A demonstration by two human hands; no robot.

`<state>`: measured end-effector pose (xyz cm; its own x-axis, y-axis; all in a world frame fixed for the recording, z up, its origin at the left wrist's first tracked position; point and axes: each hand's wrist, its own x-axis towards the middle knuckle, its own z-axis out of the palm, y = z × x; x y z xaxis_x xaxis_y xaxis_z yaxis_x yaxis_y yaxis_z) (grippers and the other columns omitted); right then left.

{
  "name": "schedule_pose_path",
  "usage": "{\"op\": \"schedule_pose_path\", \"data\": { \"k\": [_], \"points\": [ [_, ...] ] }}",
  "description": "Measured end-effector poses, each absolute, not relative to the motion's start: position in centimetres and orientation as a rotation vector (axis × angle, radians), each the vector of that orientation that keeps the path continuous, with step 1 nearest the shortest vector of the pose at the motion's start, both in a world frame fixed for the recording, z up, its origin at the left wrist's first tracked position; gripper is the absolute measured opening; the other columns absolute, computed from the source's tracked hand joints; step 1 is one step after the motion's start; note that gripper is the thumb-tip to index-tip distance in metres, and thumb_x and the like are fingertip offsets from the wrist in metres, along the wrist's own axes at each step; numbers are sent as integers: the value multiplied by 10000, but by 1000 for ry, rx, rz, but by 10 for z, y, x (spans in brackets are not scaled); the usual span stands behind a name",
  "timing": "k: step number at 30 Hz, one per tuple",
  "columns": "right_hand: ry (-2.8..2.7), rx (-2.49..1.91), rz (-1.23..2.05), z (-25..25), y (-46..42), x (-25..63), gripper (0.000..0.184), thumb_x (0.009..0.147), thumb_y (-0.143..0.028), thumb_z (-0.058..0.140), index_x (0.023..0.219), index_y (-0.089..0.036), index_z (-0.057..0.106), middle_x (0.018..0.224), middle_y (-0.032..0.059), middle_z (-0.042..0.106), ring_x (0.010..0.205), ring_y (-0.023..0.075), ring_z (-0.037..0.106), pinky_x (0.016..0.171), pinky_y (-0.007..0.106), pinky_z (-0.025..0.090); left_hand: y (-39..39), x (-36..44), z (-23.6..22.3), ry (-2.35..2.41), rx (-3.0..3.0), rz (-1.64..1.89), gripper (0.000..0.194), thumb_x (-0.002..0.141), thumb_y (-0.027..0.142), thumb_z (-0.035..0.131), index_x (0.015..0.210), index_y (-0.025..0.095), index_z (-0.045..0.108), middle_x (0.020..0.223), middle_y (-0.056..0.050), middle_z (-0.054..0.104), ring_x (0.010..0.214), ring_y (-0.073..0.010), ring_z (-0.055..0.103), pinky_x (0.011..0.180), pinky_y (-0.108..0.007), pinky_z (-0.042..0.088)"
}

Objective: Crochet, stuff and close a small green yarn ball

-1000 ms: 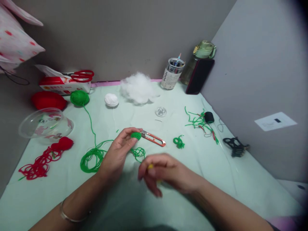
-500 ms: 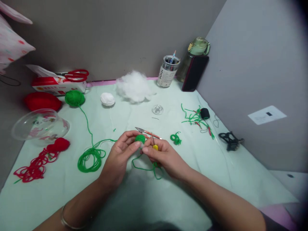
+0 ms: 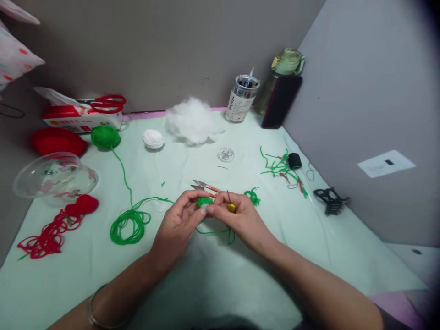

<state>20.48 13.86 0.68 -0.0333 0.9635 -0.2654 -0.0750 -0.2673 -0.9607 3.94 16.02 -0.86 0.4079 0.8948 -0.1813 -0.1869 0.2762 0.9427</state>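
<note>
Green yarn, worked into a small rounded crocheted piece (image 3: 205,202), sits in the head view between the two hands, partly covered by fingers. The left hand (image 3: 177,221) grips it, fingers curled around the far side and thumb on the near side. The right hand (image 3: 241,214) is pinched at the piece's right edge, with a thin metal-shafted tool with a yellow handle (image 3: 231,208) tucked in its grasp. The tool's long axis matters most: its shaft points far and slightly left, past the piece rather than into it, so the piece lies left of the tool. Both hands are at the piece, the left having the fuller hold; how the piece's own axis runs cannot be told. A slack green strand (image 3: 210,232) loops near and below the fingers, and orange-handled metal snips (image 3: 208,186) lie just beyond them, blades pointing left. Underneath spreads a pale mint-green, lightly creased cloth (image 3: 213,284). A loose coil of green yarn (image 3: 117,234) rests left of the hands, a fluffy white heap of fibre (image 3: 192,121) at the far side, a small knotted green scrap (image 3: 253,197) just right. Plain grey walls (image 3: 137,50) close off the far and right sides.
</note>
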Motion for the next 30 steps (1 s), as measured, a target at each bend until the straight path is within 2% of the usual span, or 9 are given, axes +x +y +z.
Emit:
{"op": "schedule_pose_path", "data": {
  "k": [4, 9, 11, 16, 19, 22, 24, 26, 30],
  "points": [
    [-1129, -1366, 1306, 11, 137, 205, 316, 820, -351, 742, 636, -185, 546, 621, -57, 494, 586, 87, 379, 575, 247, 293, 162, 38, -6, 804, 955, 813, 244, 906, 267, 777, 1133, 223, 701, 1185, -38, 766, 1132, -169, 713, 1015, -248, 535],
    [-1309, -1302, 1312, 11, 136, 213, 282, 933, -366, 641, 726, -178, 602, 699, -29, 532, 659, 113, 444, 622, 257, 342, 167, 35, -7, 812, 907, 827, 186, 857, 282, 829, 982, 203, 715, 916, -4, 781, 859, -140, 739, 823, -231, 578],
    [-1366, -1265, 1330, 14, 134, 215, 269, 983, -360, 583, 788, -178, 613, 762, -14, 547, 713, 122, 473, 657, 259, 365, 168, 35, -8, 838, 918, 829, 155, 875, 277, 802, 980, 206, 712, 891, 0, 777, 829, -136, 731, 804, -234, 573],
    [-1476, -1224, 1489, 21, 124, 211, 230, 1004, -311, 563, 805, -198, 552, 678, -59, 410, 607, 103, 347, 550, 247, 283, 171, 36, -8, 929, 1035, 867, 90, 834, 174, 756, 913, 186, 715, 855, -12, 765, 786, -136, 693, 749, -227, 536],
    [-1523, -1268, 1467, 19, 121, 207, 230, 1027, -300, 524, 816, -206, 527, 691, -58, 412, 616, 108, 364, 568, 249, 305, 176, 35, -11, 976, 1065, 904, 97, 818, 172, 753, 902, 179, 705, 856, -13, 754, 787, -133, 678, 754, -228, 523],
    [-1672, -1418, 1253, 16, 124, 211, 104, 1010, -312, 579, 1009, -208, 586, 856, -17, 544, 719, 129, 467, 678, 275, 387, 184, 31, -17, 1030, 991, 979, 166, 824, 226, 779, 955, 185, 686, 878, 1, 737, 801, -124, 672, 761, -223, 521],
    [-1711, -1510, 1026, 15, 128, 217, 227, 994, -312, 614, 1194, -211, 577, 1061, 44, 594, 866, 163, 545, 789, 314, 432, 188, 29, -21, 1034, 946, 1018, 210, 834, 258, 790, 993, 190, 670, 892, 13, 728, 770, -111, 668, 757, -225, 530],
    [-1650, -1501, 920, 16, 131, 223, 210, 1030, -300, 547, 1212, -206, 593, 1122, 70, 596, 949, 176, 569, 840, 327, 448, 188, 28, -23, 1032, 961, 1039, 220, 846, 267, 791, 1007, 189, 663, 927, 12, 731, 752, -100, 671, 764, -229, 543],
    [-1331, -1272, 1392, 17, 132, 224, 253, 1078, -368, 459, 1040, -195, 640, 814, -11, 575, 611, 92, 497, 569, 236, 411, 182, 31, -21, 1030, 1061, 1044, 187, 868, 238, 772, 1014, 192, 664, 961, -7, 751, 842, -115, 704, 784, -221, 556]
  ]
}}
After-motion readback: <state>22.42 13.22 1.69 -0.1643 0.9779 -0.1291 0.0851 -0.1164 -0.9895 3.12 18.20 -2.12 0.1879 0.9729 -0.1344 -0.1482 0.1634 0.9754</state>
